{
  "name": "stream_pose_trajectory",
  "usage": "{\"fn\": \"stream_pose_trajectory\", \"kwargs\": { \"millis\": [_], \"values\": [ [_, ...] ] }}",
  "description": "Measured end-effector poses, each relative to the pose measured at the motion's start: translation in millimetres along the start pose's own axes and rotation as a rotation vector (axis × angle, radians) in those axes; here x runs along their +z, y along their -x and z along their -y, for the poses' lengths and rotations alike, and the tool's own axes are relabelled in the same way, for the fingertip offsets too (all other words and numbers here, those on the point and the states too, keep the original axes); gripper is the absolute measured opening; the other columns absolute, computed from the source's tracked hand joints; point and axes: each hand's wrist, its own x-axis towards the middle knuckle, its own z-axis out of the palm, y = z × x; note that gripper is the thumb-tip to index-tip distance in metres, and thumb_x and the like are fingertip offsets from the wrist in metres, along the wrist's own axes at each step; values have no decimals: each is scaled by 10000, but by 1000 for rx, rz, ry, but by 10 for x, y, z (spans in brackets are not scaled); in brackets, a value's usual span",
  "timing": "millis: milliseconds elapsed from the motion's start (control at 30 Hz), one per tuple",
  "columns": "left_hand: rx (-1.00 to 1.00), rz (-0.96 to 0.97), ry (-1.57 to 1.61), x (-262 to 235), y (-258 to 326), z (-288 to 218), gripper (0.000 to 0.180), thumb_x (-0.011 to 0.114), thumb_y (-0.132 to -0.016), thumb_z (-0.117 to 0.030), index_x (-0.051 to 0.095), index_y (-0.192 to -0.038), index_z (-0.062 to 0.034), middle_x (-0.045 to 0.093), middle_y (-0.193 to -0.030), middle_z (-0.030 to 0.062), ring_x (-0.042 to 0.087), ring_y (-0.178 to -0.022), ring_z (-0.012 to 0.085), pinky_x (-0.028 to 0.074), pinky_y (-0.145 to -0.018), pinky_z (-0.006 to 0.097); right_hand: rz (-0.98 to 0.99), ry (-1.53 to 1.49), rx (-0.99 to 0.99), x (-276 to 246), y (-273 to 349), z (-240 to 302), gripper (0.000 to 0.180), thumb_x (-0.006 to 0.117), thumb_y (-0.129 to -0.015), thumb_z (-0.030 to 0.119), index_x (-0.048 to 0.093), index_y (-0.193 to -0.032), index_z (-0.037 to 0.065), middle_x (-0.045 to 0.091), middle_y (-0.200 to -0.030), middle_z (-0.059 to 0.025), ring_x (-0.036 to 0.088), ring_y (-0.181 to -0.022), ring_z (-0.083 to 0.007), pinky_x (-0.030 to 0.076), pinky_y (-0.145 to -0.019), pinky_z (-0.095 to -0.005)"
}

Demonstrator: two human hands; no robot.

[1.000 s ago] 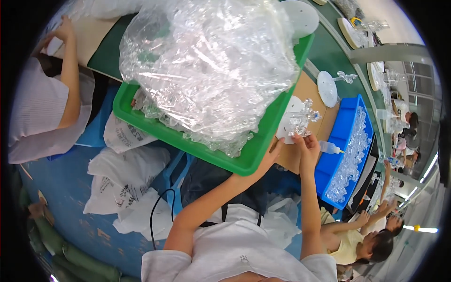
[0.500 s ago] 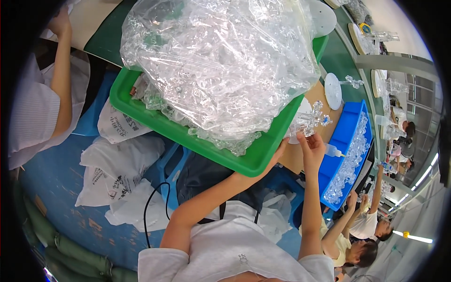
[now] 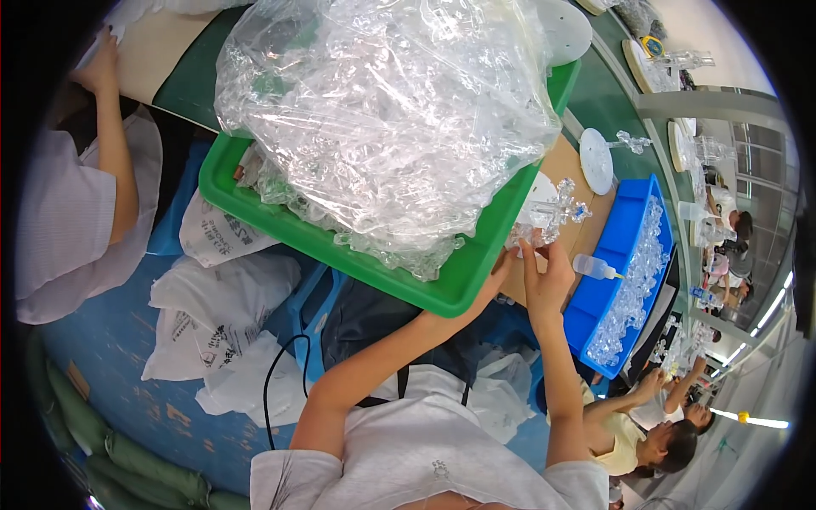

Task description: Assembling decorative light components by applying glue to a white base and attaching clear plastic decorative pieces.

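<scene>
Just past the right corner of the green tray [image 3: 459,293]: right hand [image 3: 548,276], fingertips pinched on a clear plastic piece [image 3: 552,208], held above the brown board there. Left hand [image 3: 501,268] tucked against the same corner, mostly hidden by the rim; cannot tell whether clenched or slack.

Likely trouble, judging from this:
- Thin fingertip grip on a slick, spiky piece; could slip and drop onto the board, or down between the tray and the blue bin [image 3: 616,246] to its right.
- Heaped clear bag [image 3: 382,102] bulging over the tray's right rim, right beside the piece; could snag a prong or hide it among look-alike parts.
- Tray corner overhanging the lap, with the forearm close under it; a nudge upward may tip it and spill the heap.
- Small squeeze bottle [image 3: 595,268] lying on the bin's edge, just right of the hand; easy to knock in among the clear parts.
</scene>
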Motion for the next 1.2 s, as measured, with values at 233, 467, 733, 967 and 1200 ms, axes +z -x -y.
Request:
{"fn": "stream_pose_trajectory", "kwargs": {
  "millis": [233,467,733,967,1200],
  "values": [
    [4,43,11,4,24,3,429,636,-804,-291,609,-1210,-156,343,-1466,143,392,-1296,332,444,-931,420,79,-23,134,8,6,-35,233,700,-830,104,616,-1005,-24,680,-885,-132,671,-804,-202,505,-701,-284],
    [93,28,-61,48,49,42,446,539,-859,-255,550,-1290,-141,395,-1431,151,410,-1281,324,430,-944,431,106,-763,486,-14,-4,-311,322,674,-861,96,573,-1138,-31,652,-1037,-80,607,-923,-118,470,-806,-234],
    [133,-92,-471,114,105,-16,481,479,-893,-251,469,-1361,-138,518,-1297,87,471,-1202,260,444,-896,359,105,-564,360,-57,-61,-226,280,678,-864,108,586,-1099,-12,661,-997,-60,615,-877,-110,478,-781,-236],
    [139,1,-303,176,138,-12,475,485,-890,-238,476,-1350,-118,524,-1284,98,459,-1225,282,443,-925,411,181,33,135,-121,-107,49,253,700,-836,106,606,-1044,-3,682,-900,-119,672,-788,-162,503,-677,-269],
    [109,8,-123,69,92,36,479,461,-930,-229,443,-1379,-63,464,-1376,120,480,-1219,256,372,-1032,385,113,37,13,-96,-105,-47,233,716,-812,112,622,-981,-18,671,-828,-137,680,-760,-196,507,-664,-283]
  ]
}}
